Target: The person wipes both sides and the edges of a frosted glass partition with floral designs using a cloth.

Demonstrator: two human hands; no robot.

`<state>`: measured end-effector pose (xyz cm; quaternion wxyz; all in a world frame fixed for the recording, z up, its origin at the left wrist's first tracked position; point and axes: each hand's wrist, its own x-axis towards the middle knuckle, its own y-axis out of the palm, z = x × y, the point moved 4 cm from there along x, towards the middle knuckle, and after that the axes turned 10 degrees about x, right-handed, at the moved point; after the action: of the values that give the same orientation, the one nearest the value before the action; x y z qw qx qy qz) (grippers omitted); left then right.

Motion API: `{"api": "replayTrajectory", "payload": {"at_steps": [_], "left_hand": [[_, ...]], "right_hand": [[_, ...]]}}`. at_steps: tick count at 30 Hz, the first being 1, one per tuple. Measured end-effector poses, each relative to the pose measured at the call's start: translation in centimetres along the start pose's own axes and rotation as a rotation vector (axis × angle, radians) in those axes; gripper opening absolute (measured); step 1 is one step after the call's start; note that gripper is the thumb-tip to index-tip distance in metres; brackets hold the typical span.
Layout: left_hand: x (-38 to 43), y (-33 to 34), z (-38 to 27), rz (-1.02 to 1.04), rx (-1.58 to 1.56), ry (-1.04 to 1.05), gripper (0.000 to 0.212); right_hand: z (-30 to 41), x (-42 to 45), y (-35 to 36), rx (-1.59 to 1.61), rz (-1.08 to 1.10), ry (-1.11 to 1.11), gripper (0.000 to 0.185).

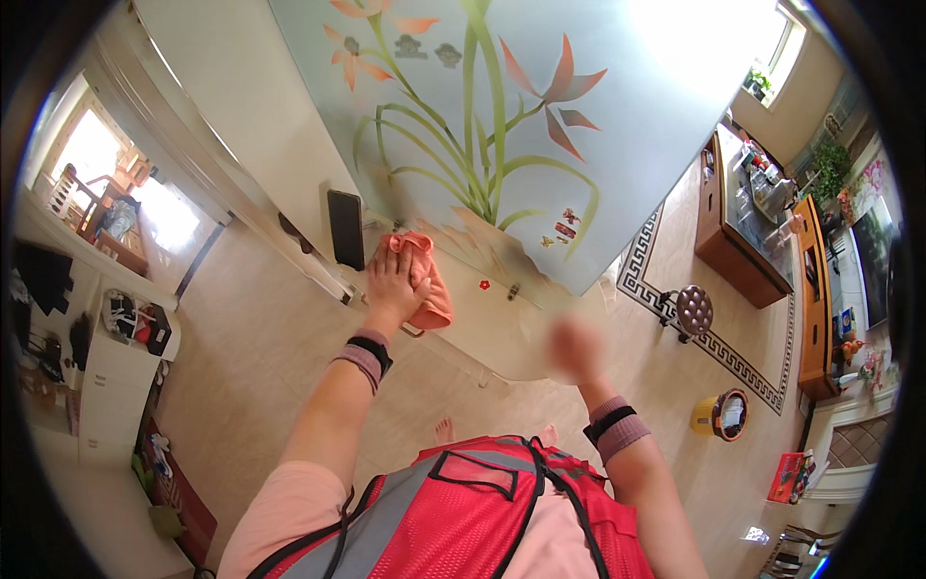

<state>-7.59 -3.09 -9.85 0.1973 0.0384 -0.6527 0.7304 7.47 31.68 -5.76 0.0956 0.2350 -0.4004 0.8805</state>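
Observation:
My left hand (394, 286) lies with its palm on a folded coral cloth (434, 304), pressed to the pale cabinet top (499, 336) at its left end. Just left of it a black phone (346, 230) stands upright against the white wall panel. Over the top's right end is my right hand (575, 347), blurred, so its fingers cannot be made out and I cannot tell whether it holds anything. A frosted glass panel (463, 108) painted with orange flowers and green leaves rises behind the top. A small red flower sticker (485, 285) sits between the hands.
A round tufted stool (694, 310) and a yellow waste bin (705, 416) stand on the tiled floor at right. Beyond are a wooden coffee table (741, 268) holding glassware, and a television cabinet (814, 289). A white cabinet (119, 383) stands at left. My bare feet show below the top.

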Motion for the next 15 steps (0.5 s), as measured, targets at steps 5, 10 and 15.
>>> {"api": "replayTrajectory", "payload": {"at_steps": [5,10,15], "left_hand": [[-2.6,-1.2,-5.3,0.123,-0.053,0.086,0.082],[-7.8,-5.9,-12.1,0.099,-0.277,0.305,0.078],[-7.8,-5.9,-8.8,0.059,-0.393,0.244,0.075]], "right_hand": [[-0.3,0.0,0.6,-0.002,-0.015,-0.004,0.004],[-0.6,0.0,0.4,0.016,-0.027,-0.028,0.005],[-0.6,0.0,0.5,-0.009,-0.014,-0.011,0.006]]}}
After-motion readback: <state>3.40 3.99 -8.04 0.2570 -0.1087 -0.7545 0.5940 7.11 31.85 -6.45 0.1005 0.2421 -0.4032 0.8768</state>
